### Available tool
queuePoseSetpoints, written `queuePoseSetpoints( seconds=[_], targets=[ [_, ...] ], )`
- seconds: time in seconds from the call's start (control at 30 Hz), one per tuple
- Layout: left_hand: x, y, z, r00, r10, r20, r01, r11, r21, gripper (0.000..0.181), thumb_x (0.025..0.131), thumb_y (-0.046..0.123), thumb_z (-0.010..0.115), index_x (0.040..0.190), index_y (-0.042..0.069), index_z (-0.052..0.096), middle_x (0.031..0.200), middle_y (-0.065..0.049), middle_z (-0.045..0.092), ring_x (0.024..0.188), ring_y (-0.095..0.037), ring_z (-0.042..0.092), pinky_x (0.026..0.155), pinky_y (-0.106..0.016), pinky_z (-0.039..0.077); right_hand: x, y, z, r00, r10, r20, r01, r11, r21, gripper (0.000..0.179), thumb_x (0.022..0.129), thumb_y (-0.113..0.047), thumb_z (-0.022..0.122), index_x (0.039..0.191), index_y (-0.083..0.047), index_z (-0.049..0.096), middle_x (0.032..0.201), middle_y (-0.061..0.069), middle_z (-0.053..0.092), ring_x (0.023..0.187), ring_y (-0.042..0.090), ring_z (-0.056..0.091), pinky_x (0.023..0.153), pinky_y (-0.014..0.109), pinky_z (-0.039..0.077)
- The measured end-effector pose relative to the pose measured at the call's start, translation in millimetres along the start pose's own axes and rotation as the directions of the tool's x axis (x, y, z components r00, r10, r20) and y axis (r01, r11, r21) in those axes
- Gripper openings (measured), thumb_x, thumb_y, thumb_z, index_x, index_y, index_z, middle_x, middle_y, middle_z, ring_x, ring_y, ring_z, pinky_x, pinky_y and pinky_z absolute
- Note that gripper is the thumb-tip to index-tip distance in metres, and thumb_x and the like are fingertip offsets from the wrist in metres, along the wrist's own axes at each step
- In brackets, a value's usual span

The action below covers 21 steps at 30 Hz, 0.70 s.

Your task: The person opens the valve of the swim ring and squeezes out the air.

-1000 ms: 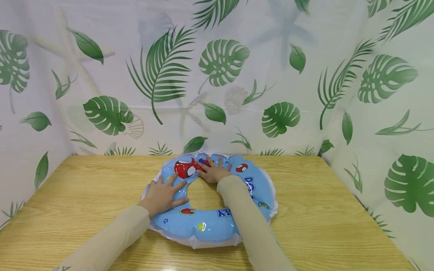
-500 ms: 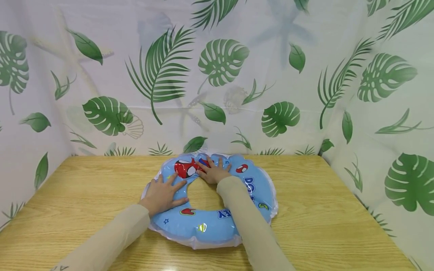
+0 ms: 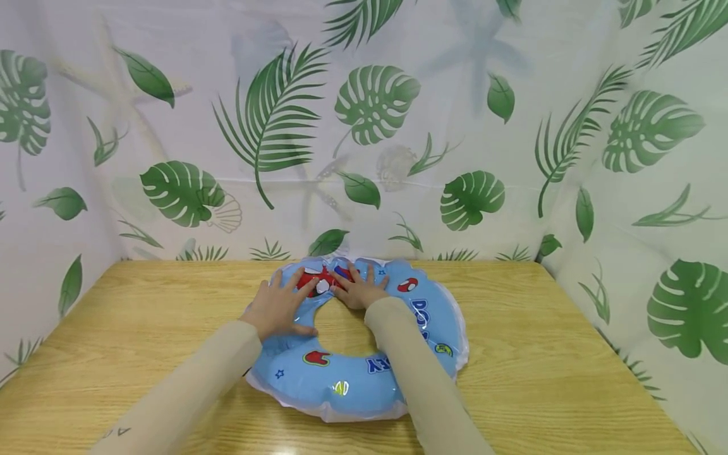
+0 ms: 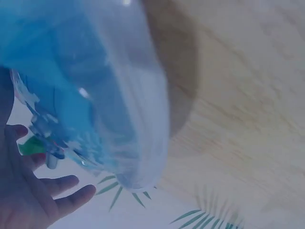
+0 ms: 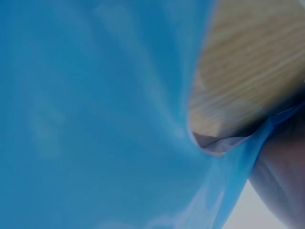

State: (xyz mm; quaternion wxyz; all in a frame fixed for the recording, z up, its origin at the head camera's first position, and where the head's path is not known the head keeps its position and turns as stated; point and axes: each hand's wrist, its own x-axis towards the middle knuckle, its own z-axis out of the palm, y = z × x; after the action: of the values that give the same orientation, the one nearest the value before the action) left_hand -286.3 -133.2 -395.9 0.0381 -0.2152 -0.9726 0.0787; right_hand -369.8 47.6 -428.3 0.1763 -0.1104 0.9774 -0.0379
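A pale blue inflatable swim ring (image 3: 307, 388) with a clear rim lies flat on the table, printed with a red masked cartoon face, stars and letters. Over its far left part, my left hand (image 3: 279, 309) is spread, fingers straight and pointing away, overlapping the red face. My right hand (image 3: 358, 292) rests fingers spread on the ring's far side, and that forearm crosses the ring's right part. In the left wrist view, the left hand (image 4: 31, 191) has its fingers apart beside the ring's rim (image 4: 143, 109). Blue vinyl fills most of the right wrist view, with the right hand (image 5: 281, 176) partly seen at the edge.
The wooden table (image 3: 557, 354) extends on both sides of the ring and shows through its hole. White leaf-print curtains (image 3: 398, 208) stand along the table's back and sides, with the ring close to the back one.
My left hand has shifted up and forward on the ring and now covers part of the red face. The right hand stays in place. The ring has barely moved.
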Motion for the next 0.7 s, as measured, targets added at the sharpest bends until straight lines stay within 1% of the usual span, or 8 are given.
queuePoseSetpoints(
  seconds=[0.1, 0.2, 0.3, 0.4, 0.57, 0.7],
  targets=[
    [5.8, -3.5, 2.2, 1.0, -0.005, 0.019, 0.005, 1.0, -0.018, 0.104, 0.064, 0.077, 0.057, 0.145, 0.021, 0.026, 0.15, -0.014, 0.023, 0.13, -0.047, 0.029, 0.091, -0.057, 0.041, 0.5, 0.9, 0.4, 1.0, 0.0, 0.004, 0.0, 1.0, 0.004, 0.055, 0.091, -0.062, 0.019, 0.142, -0.048, 0.004, 0.155, -0.003, -0.007, 0.139, 0.04, -0.013, 0.102, 0.069, 0.0],
    [8.0, -8.1, 8.8, 0.999, -0.011, 0.045, 0.015, 0.996, -0.087, 0.104, 0.064, 0.077, 0.058, 0.146, 0.022, 0.024, 0.152, -0.014, 0.02, 0.134, -0.044, 0.023, 0.093, -0.058, 0.039, 0.5, 0.8, 0.5, 1.0, -0.004, 0.0, 0.004, 1.0, 0.006, 0.055, 0.091, -0.062, 0.02, 0.142, -0.048, 0.004, 0.155, -0.003, -0.007, 0.139, 0.04, -0.013, 0.103, 0.069, -0.001],
    [8.4, -12.1, 17.4, 0.997, -0.017, 0.075, 0.029, 0.985, -0.169, 0.102, 0.065, 0.076, 0.057, 0.146, 0.023, 0.025, 0.153, -0.012, 0.016, 0.136, -0.043, 0.017, 0.095, -0.061, 0.036, -0.7, 0.8, 0.6, 1.0, -0.004, -0.002, 0.004, 1.0, 0.008, 0.056, 0.091, -0.062, 0.02, 0.142, -0.048, 0.005, 0.156, -0.003, -0.007, 0.139, 0.04, -0.013, 0.103, 0.069, -0.001],
    [8.5, -15.6, 25.0, 0.996, -0.017, 0.085, 0.035, 0.977, -0.21, 0.1, 0.066, 0.077, 0.054, 0.145, 0.024, 0.025, 0.154, -0.011, 0.015, 0.137, -0.043, 0.015, 0.096, -0.063, 0.033, -2.3, 0.1, 0.2, 1.0, -0.006, -0.001, 0.006, 1.0, 0.003, 0.056, 0.091, -0.062, 0.02, 0.143, -0.047, 0.005, 0.156, -0.003, -0.007, 0.139, 0.04, -0.012, 0.103, 0.069, 0.0],
    [10.2, -17.7, 32.7, 0.995, -0.017, 0.096, 0.036, 0.979, -0.201, 0.098, 0.066, 0.08, 0.05, 0.145, 0.026, 0.026, 0.153, -0.01, 0.016, 0.137, -0.044, 0.015, 0.097, -0.063, 0.031, -4.1, 0.0, -1.0, 1.0, -0.011, -0.003, 0.011, 1.0, -0.001, 0.056, 0.092, -0.062, 0.02, 0.143, -0.046, 0.006, 0.156, -0.003, -0.007, 0.139, 0.04, -0.012, 0.104, 0.068, 0.0],
    [11.2, -16.7, 33.1, 0.993, -0.012, 0.115, 0.033, 0.981, -0.19, 0.094, 0.068, 0.079, 0.049, 0.144, 0.027, 0.029, 0.153, -0.01, 0.018, 0.136, -0.045, 0.016, 0.098, -0.064, 0.03, -4.9, 1.3, -1.3, 1.0, -0.015, -0.003, 0.015, 1.0, 0.006, 0.055, 0.092, -0.061, 0.02, 0.143, -0.046, 0.005, 0.155, -0.003, -0.008, 0.139, 0.04, -0.012, 0.104, 0.068, -0.001]
  ],
)
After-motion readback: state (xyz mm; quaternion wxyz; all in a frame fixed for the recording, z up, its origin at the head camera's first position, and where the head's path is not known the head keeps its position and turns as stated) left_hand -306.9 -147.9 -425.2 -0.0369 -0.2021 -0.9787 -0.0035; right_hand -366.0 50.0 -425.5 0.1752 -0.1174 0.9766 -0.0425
